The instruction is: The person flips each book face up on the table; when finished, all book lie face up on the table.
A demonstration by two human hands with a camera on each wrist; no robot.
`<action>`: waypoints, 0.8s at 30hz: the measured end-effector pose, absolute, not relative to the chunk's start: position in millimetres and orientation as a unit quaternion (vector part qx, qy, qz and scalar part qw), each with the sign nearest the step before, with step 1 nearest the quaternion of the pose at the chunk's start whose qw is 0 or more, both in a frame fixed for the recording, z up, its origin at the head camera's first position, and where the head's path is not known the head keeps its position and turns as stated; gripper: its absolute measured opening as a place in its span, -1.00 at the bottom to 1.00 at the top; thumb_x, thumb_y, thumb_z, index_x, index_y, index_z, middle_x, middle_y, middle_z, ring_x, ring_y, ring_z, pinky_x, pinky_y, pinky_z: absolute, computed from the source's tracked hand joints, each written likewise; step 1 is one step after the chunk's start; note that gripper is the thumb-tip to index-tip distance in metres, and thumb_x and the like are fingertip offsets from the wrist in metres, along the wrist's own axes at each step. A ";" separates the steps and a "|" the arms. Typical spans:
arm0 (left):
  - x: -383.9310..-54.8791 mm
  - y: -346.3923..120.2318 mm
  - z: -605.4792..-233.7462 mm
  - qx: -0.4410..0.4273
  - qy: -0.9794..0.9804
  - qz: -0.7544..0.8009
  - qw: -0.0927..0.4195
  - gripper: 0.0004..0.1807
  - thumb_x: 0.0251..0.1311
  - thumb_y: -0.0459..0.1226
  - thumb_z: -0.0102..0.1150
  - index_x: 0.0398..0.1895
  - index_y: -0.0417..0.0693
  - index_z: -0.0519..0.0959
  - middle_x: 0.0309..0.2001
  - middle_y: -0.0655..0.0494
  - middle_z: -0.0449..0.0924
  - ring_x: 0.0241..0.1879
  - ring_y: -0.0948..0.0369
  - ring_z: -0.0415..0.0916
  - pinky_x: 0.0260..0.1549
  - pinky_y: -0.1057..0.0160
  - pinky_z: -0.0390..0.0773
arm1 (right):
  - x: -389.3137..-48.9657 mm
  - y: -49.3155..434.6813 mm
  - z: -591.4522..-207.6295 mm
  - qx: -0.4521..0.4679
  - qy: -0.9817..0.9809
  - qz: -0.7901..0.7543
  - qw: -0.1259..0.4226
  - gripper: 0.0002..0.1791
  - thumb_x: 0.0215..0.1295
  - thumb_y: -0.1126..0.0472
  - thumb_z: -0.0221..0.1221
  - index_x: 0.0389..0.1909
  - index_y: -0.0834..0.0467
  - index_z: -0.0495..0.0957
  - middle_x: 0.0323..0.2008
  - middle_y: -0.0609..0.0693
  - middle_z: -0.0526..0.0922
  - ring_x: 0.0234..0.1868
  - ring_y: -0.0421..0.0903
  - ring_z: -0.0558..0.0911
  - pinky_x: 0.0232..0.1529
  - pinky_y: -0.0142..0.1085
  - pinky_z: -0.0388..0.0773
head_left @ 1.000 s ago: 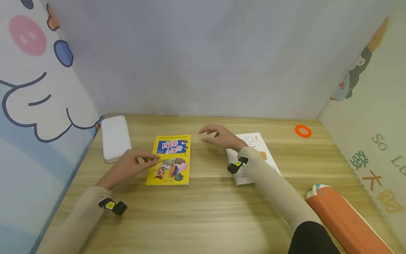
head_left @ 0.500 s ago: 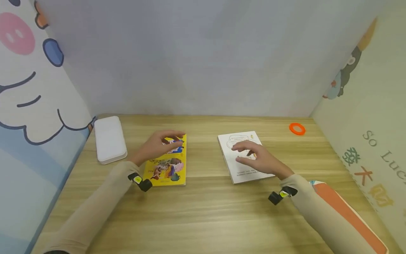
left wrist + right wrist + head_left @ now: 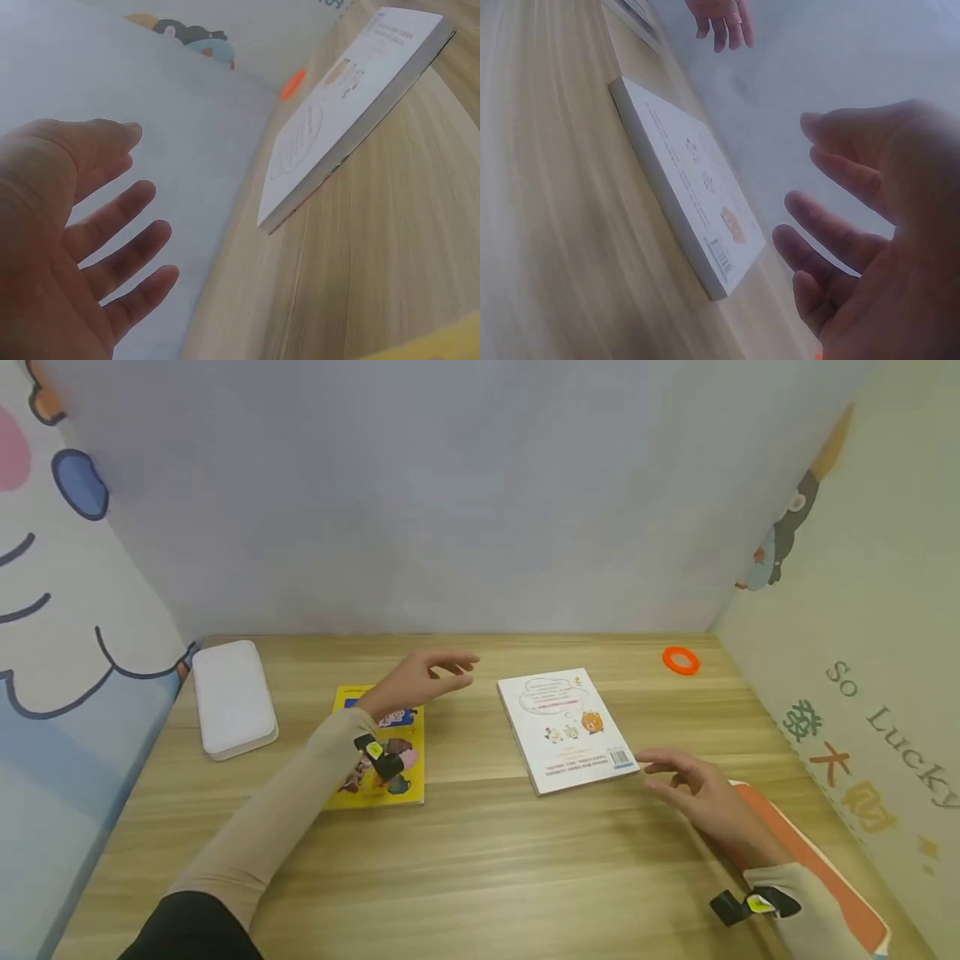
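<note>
My left hand (image 3: 423, 681) hovers over the top right corner of a yellow book (image 3: 408, 781), its fingers loosely bent around nothing. The forearm and wrist camera cover much of that book's cover. To the right lies a white book (image 3: 562, 727), back cover up, with a barcode and small cartoon animals. My right hand (image 3: 697, 793) is beside the white book's lower right corner, fingers relaxed. In the right wrist view the fingers (image 3: 832, 232) are apart from the book with nothing between them. The left wrist view shows the left hand's fingers (image 3: 124, 262) spread in the air.
A white rounded case (image 3: 234, 697) sits at the back left of the wooden table (image 3: 465, 877). An orange ring (image 3: 681, 661) lies at the back right. An orange pencil case (image 3: 817, 868) is partly hidden under the right arm. Walls close the table's back and sides.
My left hand has moved right, across the yellow book. My right hand has drawn back right and nearer, from over the white book to its corner. Both books stay in place.
</note>
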State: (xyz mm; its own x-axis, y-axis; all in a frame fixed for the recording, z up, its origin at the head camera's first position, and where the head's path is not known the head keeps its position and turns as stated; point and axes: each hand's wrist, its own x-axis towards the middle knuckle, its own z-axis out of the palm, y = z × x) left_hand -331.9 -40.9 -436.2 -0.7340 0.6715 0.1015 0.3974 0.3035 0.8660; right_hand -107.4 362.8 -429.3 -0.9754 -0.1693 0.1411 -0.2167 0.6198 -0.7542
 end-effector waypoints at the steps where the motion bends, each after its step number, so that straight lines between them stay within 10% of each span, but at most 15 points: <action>1: -334.0 -35.6 -437.3 0.336 0.793 0.487 0.145 -0.50 0.44 0.00 0.20 0.40 0.20 0.51 0.30 0.08 0.59 0.26 0.10 0.53 0.25 -0.05 0.54 | -102.2 365.4 -430.9 0.106 -0.898 0.426 0.032 -0.63 0.42 0.37 0.22 0.22 0.30 0.56 0.09 -0.42 0.62 0.04 -0.45 0.57 -0.11 -0.47 0.51; 24: -344.8 29.4 -460.6 0.392 0.758 0.507 0.122 -0.64 0.43 -0.21 0.24 0.23 -0.06 0.64 0.23 -0.07 0.66 0.14 0.07 0.59 -0.01 0.17 0.59 | -59.1 392.5 -434.4 0.040 -0.882 0.467 0.046 -0.60 0.49 0.36 0.15 0.30 0.31 0.51 0.15 -0.35 0.63 0.10 -0.37 0.61 0.00 -0.55 0.58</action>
